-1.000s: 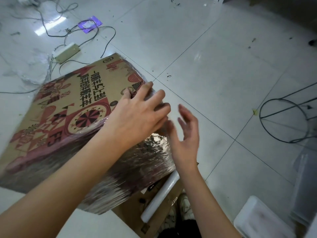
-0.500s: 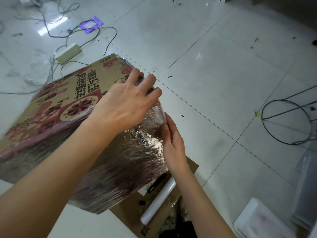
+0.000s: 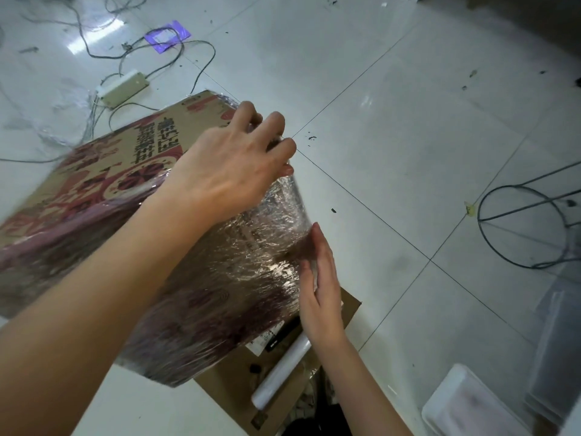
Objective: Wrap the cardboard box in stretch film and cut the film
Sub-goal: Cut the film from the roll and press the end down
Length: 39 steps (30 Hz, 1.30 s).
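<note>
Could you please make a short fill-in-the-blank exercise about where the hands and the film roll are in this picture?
1. The left hand rests on the ____ face of the cardboard box.
2. The right hand lies flat against the box side that is covered in ____.
3. The film roll lies on a flat piece of ____, held by neither hand.

Missing words: top; stretch film; cardboard
</note>
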Motion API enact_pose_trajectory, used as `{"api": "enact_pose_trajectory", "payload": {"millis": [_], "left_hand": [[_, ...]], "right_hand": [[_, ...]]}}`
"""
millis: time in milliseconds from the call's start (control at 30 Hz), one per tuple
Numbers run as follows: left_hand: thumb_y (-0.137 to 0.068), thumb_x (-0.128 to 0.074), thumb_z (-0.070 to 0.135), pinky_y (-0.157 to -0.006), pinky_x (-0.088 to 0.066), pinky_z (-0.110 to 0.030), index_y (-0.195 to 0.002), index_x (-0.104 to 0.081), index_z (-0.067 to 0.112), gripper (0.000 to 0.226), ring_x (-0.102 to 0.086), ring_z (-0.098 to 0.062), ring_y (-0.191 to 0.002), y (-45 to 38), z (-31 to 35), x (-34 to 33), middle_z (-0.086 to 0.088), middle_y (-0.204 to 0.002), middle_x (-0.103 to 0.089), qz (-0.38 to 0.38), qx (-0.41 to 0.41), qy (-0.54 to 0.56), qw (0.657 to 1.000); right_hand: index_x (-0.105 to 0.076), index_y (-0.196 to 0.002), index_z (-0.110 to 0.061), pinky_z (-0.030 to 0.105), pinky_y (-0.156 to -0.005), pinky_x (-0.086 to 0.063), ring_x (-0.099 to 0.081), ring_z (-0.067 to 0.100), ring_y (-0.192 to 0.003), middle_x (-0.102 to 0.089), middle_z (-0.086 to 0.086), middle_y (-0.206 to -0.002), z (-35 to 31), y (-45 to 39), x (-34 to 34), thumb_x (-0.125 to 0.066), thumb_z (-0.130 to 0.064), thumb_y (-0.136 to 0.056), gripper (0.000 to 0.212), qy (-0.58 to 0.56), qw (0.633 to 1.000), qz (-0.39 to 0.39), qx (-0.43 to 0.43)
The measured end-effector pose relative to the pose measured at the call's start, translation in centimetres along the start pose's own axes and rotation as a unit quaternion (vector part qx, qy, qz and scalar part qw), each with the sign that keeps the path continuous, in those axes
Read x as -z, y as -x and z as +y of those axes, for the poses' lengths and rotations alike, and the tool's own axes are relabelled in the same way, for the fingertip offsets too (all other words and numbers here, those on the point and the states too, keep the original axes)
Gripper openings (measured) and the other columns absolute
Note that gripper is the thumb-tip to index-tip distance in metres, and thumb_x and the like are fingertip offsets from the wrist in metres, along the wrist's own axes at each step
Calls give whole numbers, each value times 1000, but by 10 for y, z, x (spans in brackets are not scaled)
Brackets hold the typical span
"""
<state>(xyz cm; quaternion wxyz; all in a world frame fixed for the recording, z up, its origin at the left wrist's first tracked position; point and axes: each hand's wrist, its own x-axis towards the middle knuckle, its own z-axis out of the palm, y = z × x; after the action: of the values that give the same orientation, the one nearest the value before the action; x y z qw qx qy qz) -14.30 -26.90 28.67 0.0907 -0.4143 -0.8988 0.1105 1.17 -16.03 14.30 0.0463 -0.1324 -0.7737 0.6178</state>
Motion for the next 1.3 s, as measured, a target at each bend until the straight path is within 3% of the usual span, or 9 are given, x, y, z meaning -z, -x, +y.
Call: {"api": "enact_pose_trajectory", "payload": {"millis": [167, 367, 467, 533, 600, 700, 800, 1067, 1300], "left_hand": [[-94, -27, 42, -50, -33, -34, -114, -54, 12, 45, -43, -35, -108, -1, -3, 0, -10, -117, -49, -7, 27, 11, 1000], [-94, -26, 43, -53, -31, -33, -118, -52, 14, 45, -41, -33, -111, -4, -1, 1, -8, -119, -47, -14, 29, 2, 999], [-94, -26, 42, -50, -28, -33, -115, -54, 14, 45, -43, -33, -107, -3, 1, 0, -8, -116, -49, -10, 24, -2, 1000], [-94, -28, 42, -50, -30, -33, -113, -55, 13, 44, -45, -34, -104, -3, 0, -1, -9, -114, -50, -6, 26, 5, 1000], [-94, -29, 42, -51, -34, -36, -113, -55, 12, 44, -44, -35, -105, -4, -1, -1, -10, -114, -50, -1, 33, 14, 999], [-94, -31, 42, -55, -43, -41, -114, -54, 12, 44, -44, -36, -105, -7, -3, -1, -11, -114, -50, 6, 36, 24, 999], [-94, -34, 42, -53, -42, -41, -112, -56, 11, 42, -46, -37, -102, -6, -2, -1, -11, -112, -51, 12, 34, 22, 999], [-95, -34, 39, -47, -31, -32, -109, -57, 11, 39, -48, -36, -99, -8, 3, -5, -9, -109, -54, 25, -3, 4, 1000], [-95, -36, 40, -51, -34, -35, -112, -57, 12, 39, -46, -37, -103, -3, 3, -4, -11, -113, -52, 29, 36, 20, 999]], "right_hand": [[-28, -140, -39, 15, -107, -26, -29, -12, -128, -34, -23, -142, 14, -6, 3, -33, -40, -97, 43, 16, 997, -4, -75], [-37, -139, -30, -4, -93, -24, -36, -12, -122, -40, -22, -135, 37, -10, 18, -33, -41, -95, 46, -22, 989, -50, -138], [-40, -139, -26, 11, -107, -22, -34, 2, -130, -42, -12, -138, 60, -8, 25, -24, -49, -96, 51, -86, 963, -69, -247], [-43, -136, -26, 34, -115, -21, -38, 11, -132, -48, -12, -131, 69, -7, 28, -23, -47, -98, 48, -162, 940, 21, -301], [-44, -135, -23, 39, -114, -26, -41, 9, -130, -48, -12, -133, 67, -7, 33, -33, -40, -98, 42, -209, 928, 119, -284], [-50, -133, -22, 31, -110, -33, -47, 9, -126, -53, -4, -134, 60, -2, 26, -49, -36, -92, 43, -170, 951, 75, -246], [-57, -126, -25, 44, -105, -40, -53, 24, -120, -60, 6, -126, 60, 2, 13, -58, -51, -79, 54, -185, 943, 39, -275], [-62, -114, -9, 32, -78, -57, -64, 21, -97, -67, 9, -110, 81, 7, 21, -42, -12, -96, 28, -446, 798, 80, -397], [-57, -119, -7, 40, -101, -42, -58, 26, -111, -64, 12, -117, 73, -8, 14, -42, -39, -95, 43, -495, 742, 79, -445]]}}
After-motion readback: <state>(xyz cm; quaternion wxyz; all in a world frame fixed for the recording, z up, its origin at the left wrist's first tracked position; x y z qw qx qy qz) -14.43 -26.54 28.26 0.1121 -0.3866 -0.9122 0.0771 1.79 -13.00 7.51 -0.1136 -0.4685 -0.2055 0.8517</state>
